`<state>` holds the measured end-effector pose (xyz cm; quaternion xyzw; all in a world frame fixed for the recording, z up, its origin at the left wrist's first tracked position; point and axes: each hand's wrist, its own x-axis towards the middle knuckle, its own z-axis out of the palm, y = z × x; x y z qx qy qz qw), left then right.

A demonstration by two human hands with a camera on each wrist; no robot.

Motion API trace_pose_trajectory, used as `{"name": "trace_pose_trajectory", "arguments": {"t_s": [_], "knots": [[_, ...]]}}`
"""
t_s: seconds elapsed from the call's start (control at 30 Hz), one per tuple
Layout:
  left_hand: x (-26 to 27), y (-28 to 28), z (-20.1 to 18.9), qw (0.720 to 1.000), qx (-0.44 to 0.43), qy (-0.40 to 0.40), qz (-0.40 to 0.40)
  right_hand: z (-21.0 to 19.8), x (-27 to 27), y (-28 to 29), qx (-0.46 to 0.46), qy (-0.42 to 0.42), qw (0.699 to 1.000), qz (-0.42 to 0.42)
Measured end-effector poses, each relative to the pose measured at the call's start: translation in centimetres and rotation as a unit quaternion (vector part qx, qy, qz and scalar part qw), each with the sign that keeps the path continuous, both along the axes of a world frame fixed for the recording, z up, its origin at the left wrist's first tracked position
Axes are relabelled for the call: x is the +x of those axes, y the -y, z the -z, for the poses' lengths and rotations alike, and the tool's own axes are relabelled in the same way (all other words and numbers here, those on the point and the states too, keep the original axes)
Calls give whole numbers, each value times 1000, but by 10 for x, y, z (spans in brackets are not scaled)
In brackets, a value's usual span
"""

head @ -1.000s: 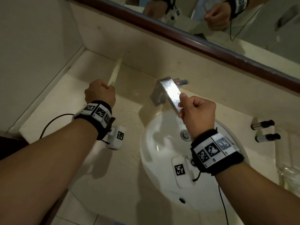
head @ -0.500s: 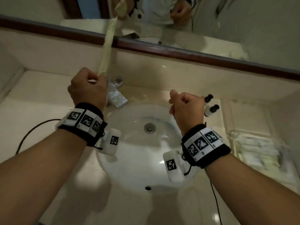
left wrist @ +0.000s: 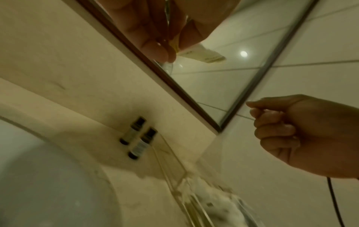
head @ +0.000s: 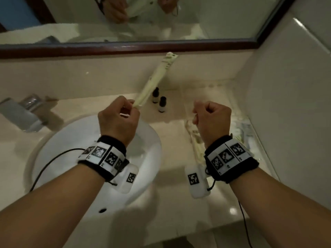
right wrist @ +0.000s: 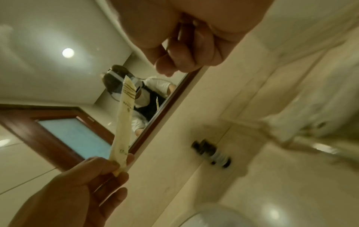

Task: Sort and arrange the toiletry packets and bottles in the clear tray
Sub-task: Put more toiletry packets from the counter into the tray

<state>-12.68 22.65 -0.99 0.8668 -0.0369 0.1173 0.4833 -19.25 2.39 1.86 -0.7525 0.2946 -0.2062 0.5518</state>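
My left hand (head: pixel 131 106) pinches the lower end of a long cream toiletry packet (head: pixel 157 77), which stands tilted up toward the mirror; the right wrist view shows the same packet (right wrist: pixel 124 122). Just behind it, two small dark-capped bottles (head: pixel 155 94) (head: pixel 162 104) stand on the counter. My right hand (head: pixel 197 115) is a closed fist above the left wall of the clear tray (head: pixel 189 127), and I see nothing in it. Pale packets (head: pixel 245 129) lie blurred inside the tray.
A white basin (head: pixel 71 158) sits below my left wrist, with a chrome faucet (head: pixel 19 111) at far left. The framed mirror (head: pixel 143 18) runs along the back. A tiled wall (head: pixel 286 104) closes the right side beside the tray.
My view has swung right. The left hand carried the packet from the faucet side to in front of the bottles, and the right fist moved over the tray's left wall.
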Motion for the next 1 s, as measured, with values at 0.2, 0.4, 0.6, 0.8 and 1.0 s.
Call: {"name": "trace_pose_trajectory", "arguments": {"t_s": [0.2,0.4,0.6,0.8,1.0], "knots": [[-35,92,23,990,31,-31,132,14,-56,90,8,-2,994,107],[-56,134,53,958,86,-50,269,21,-93,138,4,9,986,165],[-62,152,69,916,202,-11,348,29,-110,154,9,26,984,177],[-62,162,81,910,263,-65,314,41,-111,157,17,17,984,176],[-60,167,90,912,283,-103,277,46,-102,157,21,5,986,164]]}}
